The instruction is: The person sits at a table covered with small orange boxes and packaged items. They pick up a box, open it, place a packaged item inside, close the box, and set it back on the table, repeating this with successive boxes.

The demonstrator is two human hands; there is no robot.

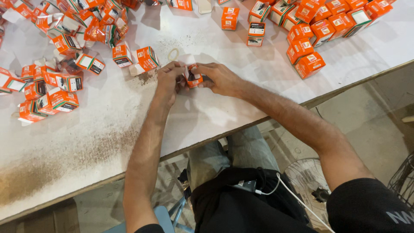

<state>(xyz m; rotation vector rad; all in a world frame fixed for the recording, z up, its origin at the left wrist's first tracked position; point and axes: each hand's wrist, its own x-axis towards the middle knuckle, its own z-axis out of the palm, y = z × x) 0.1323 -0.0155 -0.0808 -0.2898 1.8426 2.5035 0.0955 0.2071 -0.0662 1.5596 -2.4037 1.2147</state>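
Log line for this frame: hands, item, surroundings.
left hand: holds small orange box | right hand: holds same box | white table: orange boxes piled left and right

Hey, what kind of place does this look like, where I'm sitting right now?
Probably a small packing workshop. Both hands, left hand and right hand, hold a small orange carton over a worn white table, with piles of matching orange cartons on both sides.

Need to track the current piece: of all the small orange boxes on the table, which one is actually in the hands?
The small orange box at the table's middle, pinched between left hand and right hand; all others lie untouched.
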